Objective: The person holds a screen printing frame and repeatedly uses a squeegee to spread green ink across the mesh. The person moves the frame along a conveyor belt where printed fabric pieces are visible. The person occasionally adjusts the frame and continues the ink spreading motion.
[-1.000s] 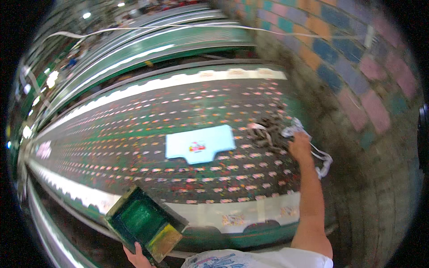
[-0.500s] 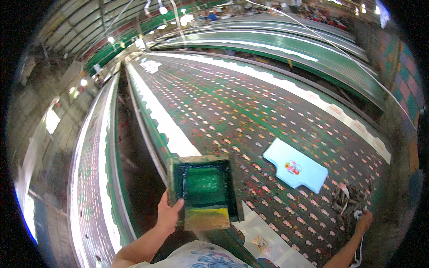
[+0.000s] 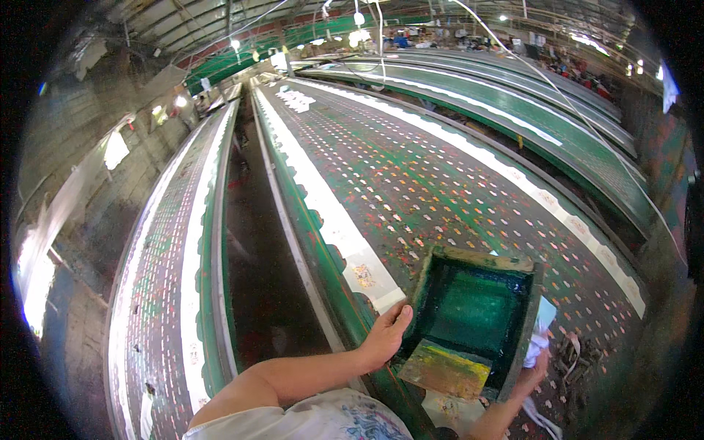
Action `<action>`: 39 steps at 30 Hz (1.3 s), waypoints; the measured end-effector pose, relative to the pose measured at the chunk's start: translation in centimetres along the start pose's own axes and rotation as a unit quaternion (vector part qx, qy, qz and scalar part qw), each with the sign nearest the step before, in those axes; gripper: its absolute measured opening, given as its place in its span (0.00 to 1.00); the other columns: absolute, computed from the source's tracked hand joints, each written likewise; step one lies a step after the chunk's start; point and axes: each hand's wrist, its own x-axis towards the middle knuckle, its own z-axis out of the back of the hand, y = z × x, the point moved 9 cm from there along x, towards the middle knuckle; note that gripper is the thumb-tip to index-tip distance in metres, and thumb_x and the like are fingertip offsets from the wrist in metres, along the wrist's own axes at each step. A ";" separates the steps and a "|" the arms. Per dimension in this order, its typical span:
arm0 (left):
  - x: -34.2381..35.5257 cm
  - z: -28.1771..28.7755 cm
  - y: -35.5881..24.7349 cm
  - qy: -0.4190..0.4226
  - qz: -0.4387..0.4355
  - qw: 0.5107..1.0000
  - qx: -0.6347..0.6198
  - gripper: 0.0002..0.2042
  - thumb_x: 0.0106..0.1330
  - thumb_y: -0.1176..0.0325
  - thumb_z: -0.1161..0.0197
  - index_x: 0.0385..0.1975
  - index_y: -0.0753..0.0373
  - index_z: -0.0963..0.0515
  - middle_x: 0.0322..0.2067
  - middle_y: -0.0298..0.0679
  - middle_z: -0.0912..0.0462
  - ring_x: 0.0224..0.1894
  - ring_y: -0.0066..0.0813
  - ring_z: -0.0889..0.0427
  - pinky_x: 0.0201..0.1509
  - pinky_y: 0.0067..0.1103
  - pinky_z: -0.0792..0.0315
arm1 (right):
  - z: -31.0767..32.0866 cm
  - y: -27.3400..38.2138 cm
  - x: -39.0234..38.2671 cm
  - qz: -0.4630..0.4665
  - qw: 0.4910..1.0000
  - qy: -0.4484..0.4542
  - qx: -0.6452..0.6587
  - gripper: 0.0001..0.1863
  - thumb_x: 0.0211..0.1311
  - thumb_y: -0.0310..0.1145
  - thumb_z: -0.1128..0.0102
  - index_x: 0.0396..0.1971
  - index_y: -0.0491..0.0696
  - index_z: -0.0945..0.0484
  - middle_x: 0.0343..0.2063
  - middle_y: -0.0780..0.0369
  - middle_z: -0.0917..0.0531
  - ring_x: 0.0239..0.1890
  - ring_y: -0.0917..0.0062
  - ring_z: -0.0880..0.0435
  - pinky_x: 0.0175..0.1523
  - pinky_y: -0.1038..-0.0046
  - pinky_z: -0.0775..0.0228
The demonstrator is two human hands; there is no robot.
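My left hand (image 3: 386, 339) grips the left side of a wooden screen-printing frame (image 3: 480, 306) with dark green mesh, holding it up over the printing table. In the frame's near end rests a squeegee (image 3: 447, 369), a flat wooden blade stained yellow and green. Beyond the frame's right side, my right hand (image 3: 539, 367) is closed on a crumpled white cloth (image 3: 537, 349). That hand is partly hidden, and white strips hang below it. A light blue fabric piece (image 3: 545, 314) shows beside the cloth, mostly covered by the frame.
The long dark printing table (image 3: 381, 176) carries rows of small pale printed marks and white strips along both edges. Right of my hand lies a tangled dark bundle (image 3: 576, 359). A second long table (image 3: 165, 242) stands left across a dark aisle (image 3: 271, 279); more tables lie far right.
The frame in my left hand has moved right, now covering most of the light blue piece. My right hand has come left from the dark bundle, up to the frame, with the white cloth.
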 end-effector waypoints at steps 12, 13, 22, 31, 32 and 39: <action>0.1 -0.1 -3.2 0.104 -0.016 0.994 -0.019 0.31 0.91 0.53 0.47 0.83 0.70 0.36 0.77 0.45 0.25 0.78 0.31 0.30 0.84 0.28 0.41 | -12.6 -7.4 -9.2 -0.147 0.956 0.070 0.242 0.36 0.89 0.58 0.51 0.79 0.44 0.26 0.71 0.52 0.17 0.66 0.60 0.14 0.70 0.54 0.20; 0.2 0.5 -3.4 0.114 -0.021 0.993 -0.025 0.31 0.91 0.53 0.47 0.83 0.70 0.36 0.76 0.45 0.24 0.78 0.31 0.29 0.84 0.28 0.40 | -12.6 -7.0 -8.9 -0.130 0.962 0.059 0.233 0.37 0.89 0.59 0.52 0.79 0.44 0.26 0.71 0.52 0.17 0.66 0.60 0.14 0.70 0.54 0.20; 6.2 8.0 -4.2 0.143 -0.020 0.986 -0.083 0.29 0.91 0.56 0.45 0.82 0.69 0.33 0.73 0.40 0.21 0.75 0.27 0.28 0.82 0.26 0.38 | -15.5 -8.5 -8.6 -0.036 0.988 -0.010 0.153 0.38 0.88 0.61 0.53 0.79 0.45 0.27 0.72 0.52 0.18 0.67 0.58 0.15 0.71 0.52 0.21; 16.7 18.0 -5.0 0.171 -0.016 0.983 0.064 0.27 0.90 0.57 0.43 0.81 0.67 0.31 0.70 0.42 0.19 0.71 0.28 0.24 0.78 0.28 0.32 | -29.8 -21.2 -11.7 -0.094 0.970 0.029 0.221 0.40 0.88 0.63 0.54 0.80 0.46 0.27 0.73 0.51 0.19 0.68 0.57 0.15 0.72 0.50 0.22; 17.1 19.1 -5.8 0.176 -0.024 0.984 0.011 0.27 0.91 0.57 0.44 0.80 0.67 0.31 0.70 0.41 0.19 0.71 0.27 0.24 0.78 0.27 0.32 | -31.7 -22.8 -10.7 -0.110 0.962 0.042 0.246 0.40 0.88 0.63 0.54 0.80 0.46 0.27 0.73 0.51 0.19 0.68 0.57 0.15 0.72 0.50 0.22; 21.4 22.0 -7.7 0.214 -0.061 0.974 -0.039 0.26 0.92 0.57 0.46 0.80 0.68 0.31 0.69 0.38 0.20 0.69 0.24 0.25 0.76 0.25 0.32 | -37.9 -26.7 -7.2 -0.106 0.945 0.081 0.299 0.41 0.87 0.65 0.55 0.80 0.46 0.28 0.74 0.51 0.20 0.69 0.56 0.16 0.73 0.49 0.23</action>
